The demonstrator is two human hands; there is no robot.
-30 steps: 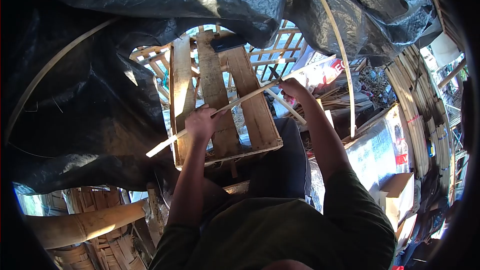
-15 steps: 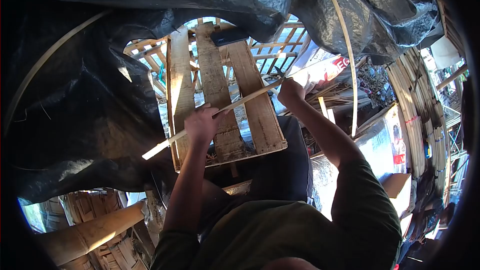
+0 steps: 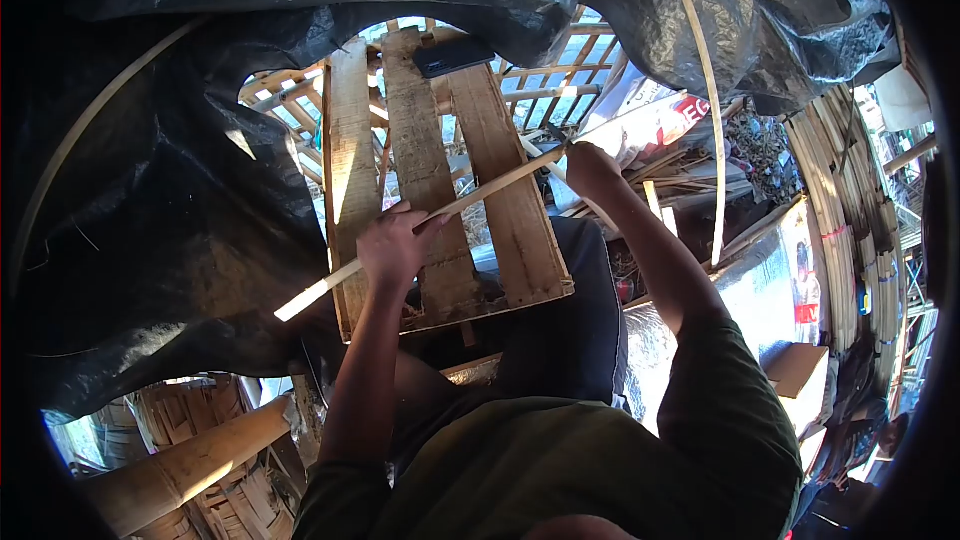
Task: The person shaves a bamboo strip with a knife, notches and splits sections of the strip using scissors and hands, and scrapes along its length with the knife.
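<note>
A long pale bamboo strip lies slantwise over a slatted wooden stand, its near end sticking out to the lower left. My left hand is closed around the strip toward its lower-left end. At the strip's upper-right end, my right hand is a closed fist around what looks like a knife; only a small dark blade shows beyond the knuckles, and its handle is mostly hidden. Another thin pale piece passes beneath that hand.
On the stand's far end lies a flat dark object, perhaps a phone. Black plastic sheeting hangs left and above. Bundled bamboo strips stand at the right. A thick bamboo pole is at lower left, a cardboard box at lower right.
The view has shifted slightly. My left hand and the strip's near end sit a little further left, and my right hand a little further right. Both hands keep their hold.
</note>
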